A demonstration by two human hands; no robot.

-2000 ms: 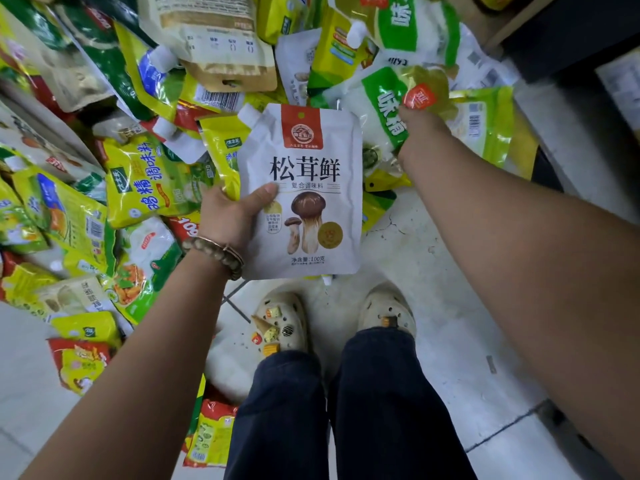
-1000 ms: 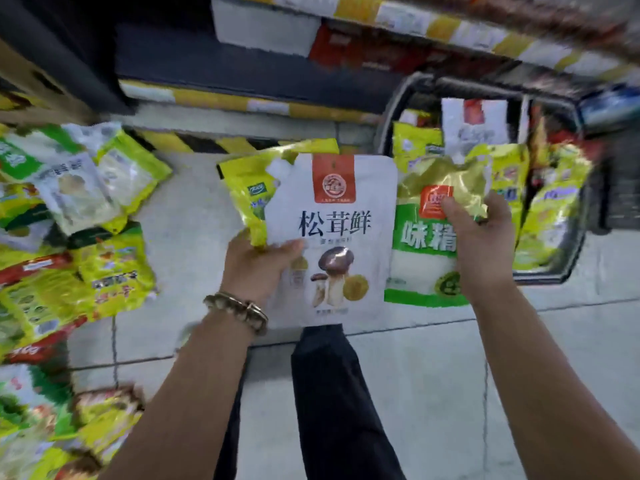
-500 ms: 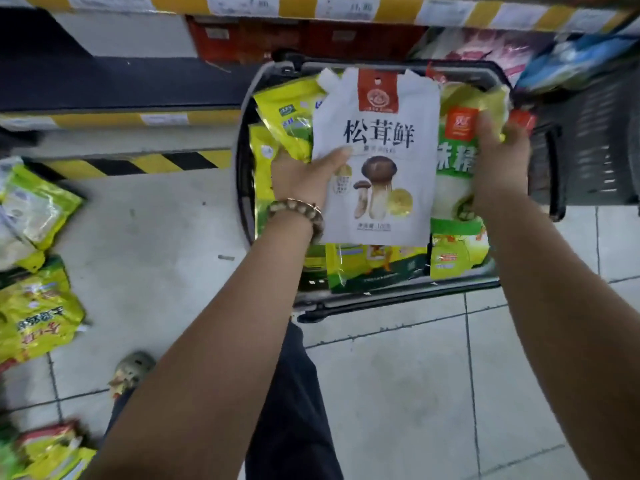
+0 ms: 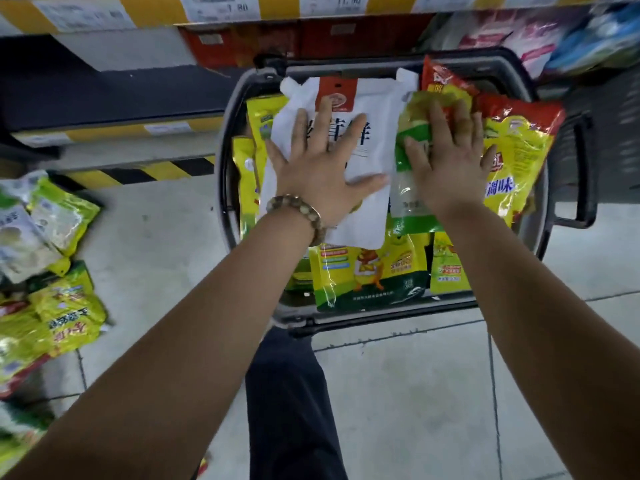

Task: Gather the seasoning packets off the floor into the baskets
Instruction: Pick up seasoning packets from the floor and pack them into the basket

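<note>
- Pressing a white mushroom seasoning pouch (image 4: 377, 140) flat onto the pile in the grey basket (image 4: 225, 188) with the left hand (image 4: 322, 178), fingers spread straight, nothing gripped.
- Doing the same with the right hand (image 4: 446, 164) on a green-and-clear seasoning bag (image 4: 408, 206) just right of the pouch, palm down, fingers splayed, not curled round anything.
- Got the two hands apart but close, side by side over the middle of the basket.
- Counting these two as pretty much delivered: lying inside the basket on top of the rest, just needing the hands lifted off.
- Already got a decent load in the basket: yellow chicken-mascot packet (image 4: 367, 271) at the near end, red-and-yellow packet (image 4: 516, 150) along the right wall, more yellow ones down the left wall.
- Looks fairly full tbh, so might need the dark second basket (image 4: 616, 109) just right of the grey one soon; too blurry to see inside.
- Nowhere near finished though: plenty of yellow and green packets (image 4: 69, 313) left on the floor (image 4: 398, 393) well to the left of the basket, running out of view, so can't say how many.
- Guessing partway at best, with several more trips to go.
</note>
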